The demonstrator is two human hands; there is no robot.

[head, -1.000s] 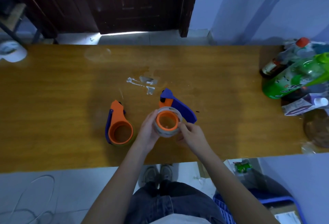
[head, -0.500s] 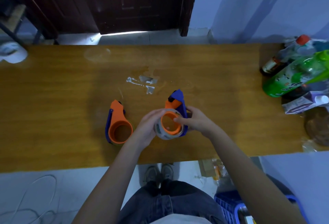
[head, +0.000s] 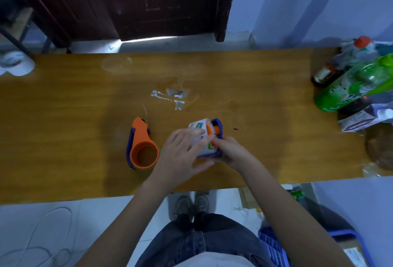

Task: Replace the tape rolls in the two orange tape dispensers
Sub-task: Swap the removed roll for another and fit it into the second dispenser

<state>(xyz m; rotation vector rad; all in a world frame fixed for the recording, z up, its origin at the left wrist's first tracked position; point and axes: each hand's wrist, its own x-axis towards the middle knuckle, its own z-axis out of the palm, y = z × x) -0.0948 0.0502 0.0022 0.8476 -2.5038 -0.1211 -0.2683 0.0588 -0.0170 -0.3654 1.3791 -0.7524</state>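
Head view. Landmark: table [head: 255,139].

Held dispenser [head: 218,134] is near the table's front edge, centre, tipped on edge; long axis runs away from the person. Right hand [head: 230,152] is wrapped round its near end. Left hand [head: 182,156] lies flat-fingered against the tape roll [head: 201,137] on the dispenser's left side, so the left hand is nearer the roll.

Roll: whitish, printed wrap, seated over the orange hub. Seating depth: cannot tell.

Second dispenser [head: 141,145] lies flat, left of the hands, hub appears w/o fresh roll.
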